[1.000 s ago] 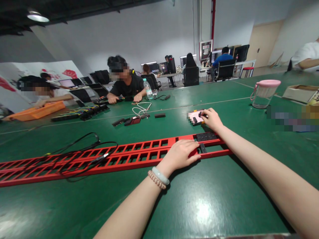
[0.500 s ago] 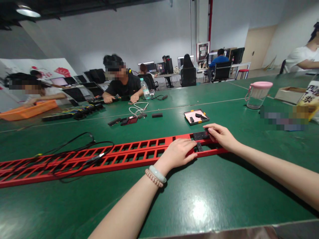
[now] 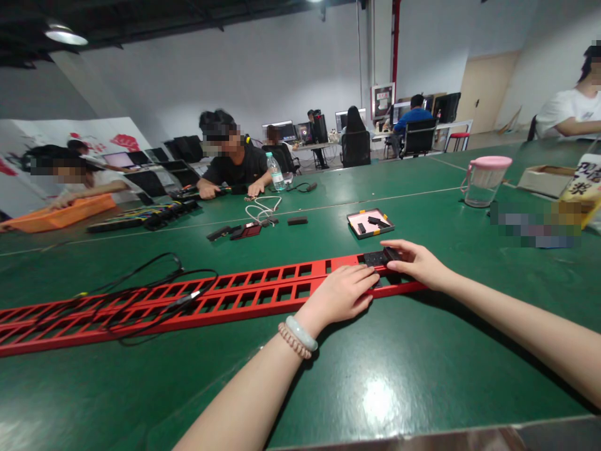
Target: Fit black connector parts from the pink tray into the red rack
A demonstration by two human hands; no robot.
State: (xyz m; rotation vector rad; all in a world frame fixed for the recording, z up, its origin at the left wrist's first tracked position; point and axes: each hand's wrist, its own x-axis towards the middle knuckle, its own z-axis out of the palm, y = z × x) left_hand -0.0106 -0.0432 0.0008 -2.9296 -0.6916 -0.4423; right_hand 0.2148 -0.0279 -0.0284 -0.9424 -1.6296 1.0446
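A long red slotted frame [image 3: 267,307] lies across the green table, with two rows of rectangular openings. My left hand [image 3: 340,291] rests flat on it near its right end, fingers stretched out, partly covering a dark piece in the near row. At the far row, my right hand [image 3: 416,263] pinches a small black block [image 3: 390,254] between thumb and fingers. That block is up against a flat black piece [image 3: 374,258] seated in the frame. My right hand hides the frame's far right end.
Black cables [image 3: 154,300] lie over the frame's left part. Beyond it are a shallow tray [image 3: 370,232] with small black pieces, a dark bar [image 3: 297,220], a white cable [image 3: 263,210] and a pink-lidded jar [image 3: 486,181]. A co-worker [image 3: 237,163] sits across the table.
My right hand has lowered the small black block and spread its fingers along it. My left hand has slid slightly right, now covering more of the near-row piece. The view has shifted a little.
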